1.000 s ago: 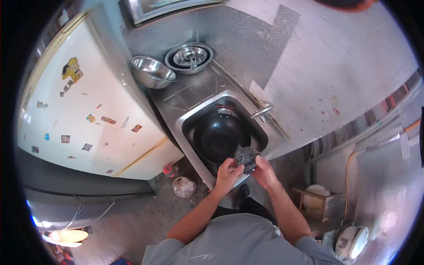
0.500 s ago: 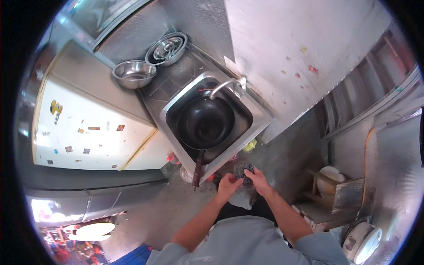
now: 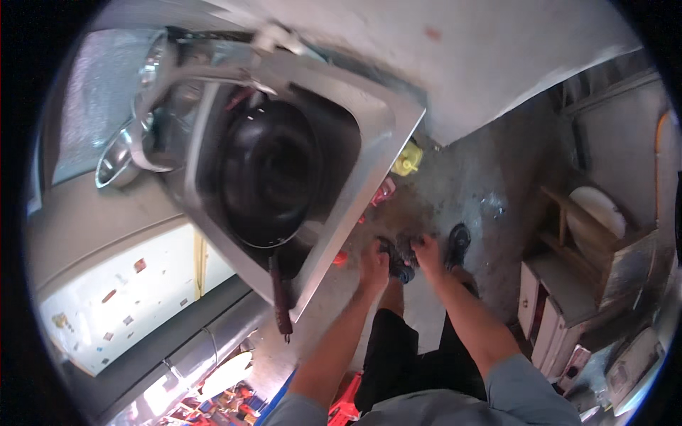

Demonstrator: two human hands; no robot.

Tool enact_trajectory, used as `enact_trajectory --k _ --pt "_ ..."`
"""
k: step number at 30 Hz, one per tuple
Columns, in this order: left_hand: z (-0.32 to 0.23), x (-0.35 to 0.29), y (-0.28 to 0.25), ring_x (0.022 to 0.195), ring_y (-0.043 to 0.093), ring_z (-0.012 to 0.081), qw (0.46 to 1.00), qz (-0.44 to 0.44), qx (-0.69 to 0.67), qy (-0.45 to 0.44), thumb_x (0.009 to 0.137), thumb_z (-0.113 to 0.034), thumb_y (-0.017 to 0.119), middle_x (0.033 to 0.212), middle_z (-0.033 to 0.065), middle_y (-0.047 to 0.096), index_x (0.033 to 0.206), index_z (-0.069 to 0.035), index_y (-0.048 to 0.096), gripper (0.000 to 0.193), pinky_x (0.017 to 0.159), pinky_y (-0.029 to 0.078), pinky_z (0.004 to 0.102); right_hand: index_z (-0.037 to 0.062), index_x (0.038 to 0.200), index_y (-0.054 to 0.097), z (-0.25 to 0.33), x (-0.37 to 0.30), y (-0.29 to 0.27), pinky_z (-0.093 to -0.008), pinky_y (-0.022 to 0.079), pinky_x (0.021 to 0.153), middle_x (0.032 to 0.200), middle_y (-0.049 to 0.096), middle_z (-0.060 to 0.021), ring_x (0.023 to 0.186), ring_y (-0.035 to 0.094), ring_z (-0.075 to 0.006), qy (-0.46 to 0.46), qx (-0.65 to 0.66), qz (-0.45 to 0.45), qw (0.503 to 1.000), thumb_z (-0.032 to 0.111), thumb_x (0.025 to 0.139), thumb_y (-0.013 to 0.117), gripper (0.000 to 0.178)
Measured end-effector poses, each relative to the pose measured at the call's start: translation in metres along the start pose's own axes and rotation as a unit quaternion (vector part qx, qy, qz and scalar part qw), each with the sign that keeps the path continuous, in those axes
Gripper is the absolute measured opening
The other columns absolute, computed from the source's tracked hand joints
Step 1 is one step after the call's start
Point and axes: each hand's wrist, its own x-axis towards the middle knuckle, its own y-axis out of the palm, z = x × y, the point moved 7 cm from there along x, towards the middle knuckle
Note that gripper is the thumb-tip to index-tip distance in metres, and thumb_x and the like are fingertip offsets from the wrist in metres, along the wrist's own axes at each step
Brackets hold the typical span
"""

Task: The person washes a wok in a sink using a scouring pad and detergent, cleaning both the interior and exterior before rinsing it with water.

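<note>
Dark, rough scourer (image 3: pixel 405 250) (motion-blurred) pinched by right hand (image 3: pixel 428 255); left hand (image 3: pixel 374 265) beside it, finger state: cannot tell.

No text or number is showing legibly, as the small coloured stickers (image 3: pixel 140 265) that are dotting the white refrigerator door (image 3: pixel 160 284) are appearing too tiny and blurred for any word or sign on them to be made out.

Grey short-sleeved shirt (image 3: pixel 444 409), black shorts (image 3: pixel 388 346)
</note>
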Motion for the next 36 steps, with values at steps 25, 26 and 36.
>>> enact_trajectory --k 25,26,36 --pt "0.159 0.166 0.078 0.151 0.018 0.0426 0.952 0.054 0.281 0.113 0.078 -0.003 0.053 0.162 0.0256 0.018 0.157 0.001 0.015 0.088 0.119 0.022 0.0547 0.0005 0.113 0.070 -0.108 0.226 0.087 -0.0287 0.050 0.073 0.093 0.069 -0.0022 0.082 0.061 -0.0110 -0.081 0.089 -0.041 0.992 -0.001 0.088 0.061 0.027" --pt "0.160 0.167 0.078 0.151 0.018 0.0418 0.958 0.062 0.261 0.104 0.078 -0.002 0.053 0.163 0.0247 0.018 0.157 0.000 0.015 0.088 0.119 0.022 0.0547 0.0002 0.113 0.070 -0.111 0.231 0.090 -0.0283 0.049 0.073 0.093 0.069 -0.0019 0.082 0.061 -0.0111 -0.093 0.153 -0.025 0.984 -0.001 0.089 0.061 0.026" --pt "0.150 0.168 0.074 0.152 0.018 0.0385 0.962 0.094 0.245 0.072 0.080 0.003 0.051 0.165 0.0201 0.016 0.159 -0.005 0.012 0.089 0.119 0.019 0.0573 0.0006 0.118 0.068 -0.115 0.243 0.088 -0.0287 0.050 0.074 0.097 0.067 -0.0012 0.084 0.061 -0.0124 -0.122 0.132 -0.045 0.983 -0.002 0.090 0.059 0.029"
